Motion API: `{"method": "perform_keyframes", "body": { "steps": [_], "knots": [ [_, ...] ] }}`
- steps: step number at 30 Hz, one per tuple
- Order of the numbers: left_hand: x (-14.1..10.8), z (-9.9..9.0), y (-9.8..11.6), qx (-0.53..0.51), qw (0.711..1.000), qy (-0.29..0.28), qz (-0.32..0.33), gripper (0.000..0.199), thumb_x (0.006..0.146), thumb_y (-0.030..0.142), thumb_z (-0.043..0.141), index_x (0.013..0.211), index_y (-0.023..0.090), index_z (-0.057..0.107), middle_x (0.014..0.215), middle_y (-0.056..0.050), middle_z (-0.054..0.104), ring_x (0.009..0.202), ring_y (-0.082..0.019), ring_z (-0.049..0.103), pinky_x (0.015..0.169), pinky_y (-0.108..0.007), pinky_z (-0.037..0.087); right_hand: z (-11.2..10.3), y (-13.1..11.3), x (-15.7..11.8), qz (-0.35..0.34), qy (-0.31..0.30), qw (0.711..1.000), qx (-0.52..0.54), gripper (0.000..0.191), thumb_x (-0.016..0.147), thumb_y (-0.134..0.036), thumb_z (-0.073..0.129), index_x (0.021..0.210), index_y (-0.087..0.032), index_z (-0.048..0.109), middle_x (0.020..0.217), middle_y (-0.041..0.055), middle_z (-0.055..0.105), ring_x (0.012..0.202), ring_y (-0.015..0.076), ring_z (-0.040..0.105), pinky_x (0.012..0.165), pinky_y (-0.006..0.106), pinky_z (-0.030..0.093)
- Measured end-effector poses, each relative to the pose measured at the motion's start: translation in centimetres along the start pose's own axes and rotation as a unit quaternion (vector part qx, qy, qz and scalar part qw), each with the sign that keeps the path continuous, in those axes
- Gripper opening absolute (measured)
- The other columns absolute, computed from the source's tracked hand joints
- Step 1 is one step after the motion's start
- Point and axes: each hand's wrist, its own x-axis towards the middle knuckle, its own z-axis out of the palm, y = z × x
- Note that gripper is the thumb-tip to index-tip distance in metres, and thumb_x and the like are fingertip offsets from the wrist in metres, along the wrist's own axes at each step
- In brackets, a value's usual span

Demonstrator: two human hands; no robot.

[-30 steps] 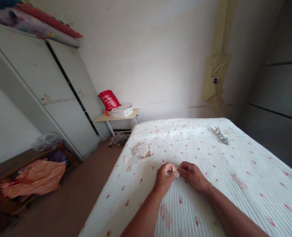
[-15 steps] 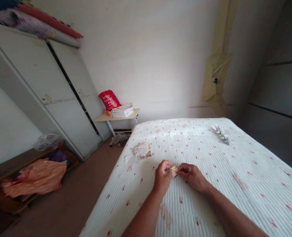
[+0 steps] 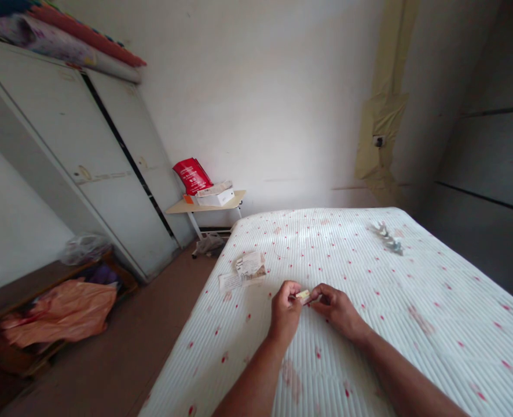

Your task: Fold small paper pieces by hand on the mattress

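Note:
Over the bed, a small cream-coloured piece of folded paper [image 3: 302, 295] is pinched between the thumb and fingers of my left hand [image 3: 286, 310]. My right hand [image 3: 335, 310] is closed too, with its thumb and fingertips at the paper's right end. Some of the paper is hidden behind the fingers. Left of my hands, printed paper sheets [image 3: 250, 266] lie flat on the quilted bedcover [image 3: 308, 231]. Farther off to the right rests a row of small folded grey-white and bluish pieces [image 3: 387, 237], too small to make out exactly.
A small table [image 3: 182, 207] by the wall holds a red bag [image 3: 192, 176] and a white box [image 3: 216, 198]. Grey cabinets [image 3: 78, 133] stand at the left, above a low wooden bench [image 3: 30, 284] with an orange plastic bag [image 3: 63, 313].
The paper has turned between my fingers and now looks narrower and flatter. My right fingertips have shifted slightly up and left; my left hand has barely moved.

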Motion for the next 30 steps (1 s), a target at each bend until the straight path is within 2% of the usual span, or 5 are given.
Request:
{"method": "perform_keyframes", "body": {
  "steps": [7, 15, 20, 25, 30],
  "knots": [
    [-0.11, 0.02, -0.03, 0.005, 1.000, -0.010, 0.016, 0.012, 0.071, 0.013, 0.050, 0.081, 0.017, 0.055, 0.079, -0.001, 0.059, 0.078, -0.013, 0.056, 0.070, -0.022, 0.043, -0.09, -0.52, -0.18, -0.002, 0.002, 1.000, -0.008, 0.003, 0.074, -0.022, 0.054, 0.075, -0.019, 0.052, 0.052, -0.0071, 0.043, 0.047, 0.0080, 0.039, 0.046, 0.020, 0.029],
    [-0.15, 0.17, 0.09, -0.018, 1.000, -0.009, 0.009, 0.013, 0.070, 0.013, 0.053, 0.082, 0.016, 0.057, 0.078, -0.001, 0.060, 0.074, -0.013, 0.056, 0.067, -0.021, 0.044, 0.06, -0.20, 0.01, 0.007, 0.005, 1.000, 0.007, 0.021, 0.075, -0.038, 0.058, 0.071, -0.020, 0.049, 0.050, -0.0072, 0.040, 0.045, 0.0077, 0.036, 0.043, 0.020, 0.028],
    [-0.22, 0.15, 0.21, -0.020, 0.999, -0.027, 0.017, 0.010, 0.071, 0.014, 0.052, 0.078, 0.015, 0.060, 0.074, -0.001, 0.061, 0.071, -0.013, 0.057, 0.067, -0.021, 0.044, 0.07, -0.14, 0.01, 0.011, 0.011, 1.000, 0.027, 0.025, 0.073, -0.041, 0.060, 0.070, -0.020, 0.048, 0.051, -0.0074, 0.039, 0.044, 0.0071, 0.035, 0.041, 0.020, 0.028],
    [-0.11, 0.07, 0.07, -0.003, 0.999, -0.015, 0.029, 0.012, 0.073, 0.014, 0.050, 0.077, 0.016, 0.060, 0.073, 0.000, 0.062, 0.072, -0.013, 0.057, 0.068, -0.021, 0.044, 0.09, 0.15, 0.10, 0.011, 0.014, 0.998, 0.059, 0.020, 0.076, -0.038, 0.057, 0.074, -0.020, 0.049, 0.052, -0.0073, 0.040, 0.043, 0.0069, 0.034, 0.040, 0.019, 0.028],
    [-0.09, 0.09, -0.11, -0.007, 1.000, -0.002, 0.023, 0.011, 0.073, 0.016, 0.051, 0.079, 0.016, 0.060, 0.074, -0.001, 0.062, 0.073, -0.013, 0.057, 0.068, -0.022, 0.045, 0.17, 0.22, 0.11, 0.006, 0.015, 0.998, 0.063, 0.025, 0.074, -0.043, 0.058, 0.075, -0.019, 0.050, 0.054, -0.0059, 0.043, 0.043, 0.0067, 0.033, 0.040, 0.020, 0.028]
  ]
}}
